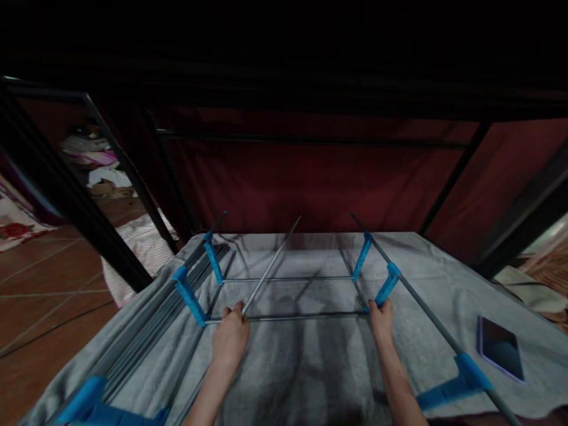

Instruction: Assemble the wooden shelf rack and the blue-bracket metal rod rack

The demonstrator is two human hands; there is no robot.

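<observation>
My left hand [231,334] is closed around a loose grey rod [271,264], which slants up and away to the right over the frame. With fingers pressed together, my right hand [381,319] grips the lower end of a blue connector [387,285] on the right side. Between the two sides of the frame run two thin crossbars, a near one [306,316] and a far one [288,278]. Blue connectors [190,296] also join the rods on the left side.
Several grey tubes [151,331] lie along the left on a grey cloth [310,378]. A phone [500,348] rests at the right. Dark posts [75,195] stand around the cloth, with a red curtain [310,183] behind. Folded clothes [106,171] are at the far left.
</observation>
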